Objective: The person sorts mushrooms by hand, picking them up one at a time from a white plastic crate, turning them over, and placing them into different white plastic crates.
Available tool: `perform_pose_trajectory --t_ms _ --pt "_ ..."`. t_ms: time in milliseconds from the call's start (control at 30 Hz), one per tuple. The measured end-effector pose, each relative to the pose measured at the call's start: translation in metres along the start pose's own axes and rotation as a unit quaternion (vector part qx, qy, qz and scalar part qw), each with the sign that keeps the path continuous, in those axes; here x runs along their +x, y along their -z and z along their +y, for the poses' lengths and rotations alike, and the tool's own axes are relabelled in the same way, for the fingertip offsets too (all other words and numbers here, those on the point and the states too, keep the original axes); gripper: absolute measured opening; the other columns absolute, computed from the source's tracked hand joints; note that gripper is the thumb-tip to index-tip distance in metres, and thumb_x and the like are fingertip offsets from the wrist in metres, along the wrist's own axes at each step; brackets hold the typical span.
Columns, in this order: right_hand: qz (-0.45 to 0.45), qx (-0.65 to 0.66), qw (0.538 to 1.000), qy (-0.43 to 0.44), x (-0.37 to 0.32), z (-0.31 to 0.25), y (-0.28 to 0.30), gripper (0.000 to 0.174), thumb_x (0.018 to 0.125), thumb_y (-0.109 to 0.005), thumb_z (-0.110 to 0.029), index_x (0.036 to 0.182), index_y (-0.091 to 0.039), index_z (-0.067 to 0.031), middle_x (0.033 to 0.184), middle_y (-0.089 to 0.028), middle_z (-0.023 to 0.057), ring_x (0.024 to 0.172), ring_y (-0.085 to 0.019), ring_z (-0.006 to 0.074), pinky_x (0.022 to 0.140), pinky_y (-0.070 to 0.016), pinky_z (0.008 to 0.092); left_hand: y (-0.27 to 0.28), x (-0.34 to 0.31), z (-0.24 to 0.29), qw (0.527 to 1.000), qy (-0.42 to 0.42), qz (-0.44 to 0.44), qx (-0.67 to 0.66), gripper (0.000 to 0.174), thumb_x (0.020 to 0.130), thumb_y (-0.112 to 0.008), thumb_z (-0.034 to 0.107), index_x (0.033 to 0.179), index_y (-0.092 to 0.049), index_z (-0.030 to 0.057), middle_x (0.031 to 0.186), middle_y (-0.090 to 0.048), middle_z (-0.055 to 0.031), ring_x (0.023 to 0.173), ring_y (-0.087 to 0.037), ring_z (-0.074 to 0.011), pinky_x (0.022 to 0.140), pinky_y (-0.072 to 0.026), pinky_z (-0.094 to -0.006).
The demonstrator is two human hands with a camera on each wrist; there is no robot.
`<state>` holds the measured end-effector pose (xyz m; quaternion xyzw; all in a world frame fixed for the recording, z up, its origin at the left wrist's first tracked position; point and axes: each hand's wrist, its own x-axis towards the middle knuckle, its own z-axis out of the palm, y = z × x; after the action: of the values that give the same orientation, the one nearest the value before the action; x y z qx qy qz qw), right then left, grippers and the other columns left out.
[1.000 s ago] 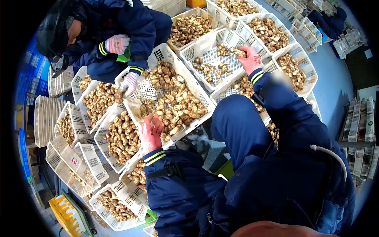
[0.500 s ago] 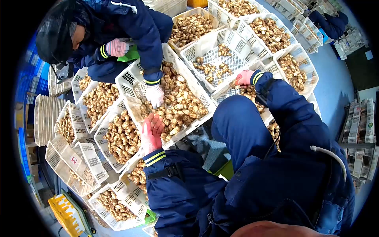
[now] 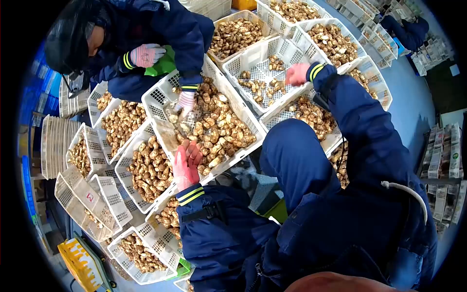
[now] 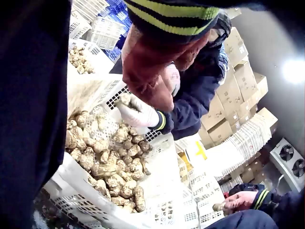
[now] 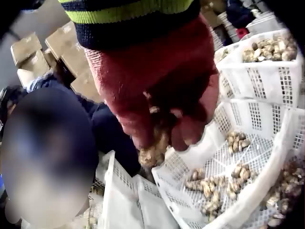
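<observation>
My right hand (image 3: pixel 296 75), in a pink glove, is over the near side of a sparsely filled white crate (image 3: pixel 232 63). It pinches a brown-and-white mushroom (image 5: pixel 155 153) between thumb and fingers. Small clusters of mushrooms (image 5: pixel 209 186) lie on that crate's mesh floor. My left hand (image 3: pixel 187 165), also in a pink glove, is at the near rim of a large white crate (image 3: pixel 248 114), fingers loosely bent and nothing seen in them. Mushrooms (image 3: pixel 221 124) are heaped inside that crate. Across from me, another person's striped-gloved hand (image 4: pixel 138 113) reaches into it, holding a mushroom (image 4: pixel 125 98).
A crate of mushrooms (image 3: pixel 311 114) stands between my knee and the sparse crate. More filled crates (image 3: pixel 151 168) surround the large one. Stacked empty crates (image 3: pixel 58 148) and a yellow crate (image 3: pixel 80 265) are at the left. Cardboard boxes (image 4: pixel 233 86) are piled behind the other person.
My right hand left the sparse crate, dipped into the filled crate nearer me, and came back with a mushroom. The other person's hand moved into the large crate. My left hand stayed put.
</observation>
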<state>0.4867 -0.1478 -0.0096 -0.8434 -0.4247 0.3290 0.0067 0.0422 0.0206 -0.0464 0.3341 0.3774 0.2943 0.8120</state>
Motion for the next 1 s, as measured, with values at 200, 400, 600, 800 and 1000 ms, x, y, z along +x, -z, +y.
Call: perform_pose_trajectory --t_ms 200,400,600,800,1000 --pt "0.163 0.016 0.985 -0.044 0.017 0.017 -0.002 0.047 0.073 -0.056 -0.048 0.106 -0.059 -0.0138 0.093 -0.062 0.0113 0.081 -0.060 0.0207 0.078 -0.0451 0.0310 0.002 -0.003 0.004 1.000 0.003 0.007 -0.001 0.049 0.087 -0.048 0.033 0.118 -0.040 -0.0044 0.107 -0.054 -0.0153 0.087 -0.057 -0.0218 0.073 -0.0476 -0.0306" --pt "0.510 0.270 0.810 -0.100 0.064 0.050 0.064 0.078 0.069 -0.062 -0.050 0.123 -0.037 -0.0001 0.108 -0.052 0.0195 0.096 -0.049 0.0227 0.081 -0.0387 0.0301 0.002 -0.002 0.003 1.000 0.009 -0.018 0.006 0.055 0.086 -0.049 0.036 0.123 -0.037 -0.0027 0.114 -0.051 -0.0131 0.097 -0.053 -0.0216 0.083 -0.0433 -0.0321" --pt "0.084 0.336 0.932 0.106 0.060 -0.052 0.022 0.031 0.079 -0.054 -0.019 0.107 -0.055 -0.0050 0.082 -0.057 0.0016 0.063 -0.053 0.0091 0.051 -0.0414 0.0225 0.001 -0.007 0.012 0.999 -0.028 0.025 -0.033 0.052 0.087 -0.048 0.036 0.123 -0.038 -0.0009 0.117 -0.049 -0.0140 0.101 -0.051 -0.0233 0.084 -0.0425 -0.0333" --pt "-0.052 0.095 0.975 0.195 0.059 -0.193 -0.034 0.030 0.076 -0.051 -0.021 0.102 -0.060 -0.0086 0.087 -0.063 0.0045 0.067 -0.057 0.0118 0.060 -0.0466 0.0262 0.023 -0.009 0.029 0.949 -0.222 0.145 -0.170 0.045 0.089 -0.044 0.031 0.116 -0.042 -0.0052 0.108 -0.053 -0.0162 0.088 -0.056 -0.0199 0.073 -0.0473 -0.0293" --pt "-0.216 -0.208 0.916 0.265 0.096 -0.253 -0.163 0.035 0.066 -0.057 -0.030 0.098 -0.062 -0.0138 0.084 -0.064 0.0081 0.080 -0.060 0.0219 0.070 -0.0467 0.0331 0.017 -0.013 0.036 0.939 -0.228 0.135 -0.218 0.041 0.089 -0.045 0.027 0.111 -0.043 -0.0076 0.090 -0.055 -0.0108 0.075 -0.054 -0.0168 0.064 -0.0465 -0.0270"
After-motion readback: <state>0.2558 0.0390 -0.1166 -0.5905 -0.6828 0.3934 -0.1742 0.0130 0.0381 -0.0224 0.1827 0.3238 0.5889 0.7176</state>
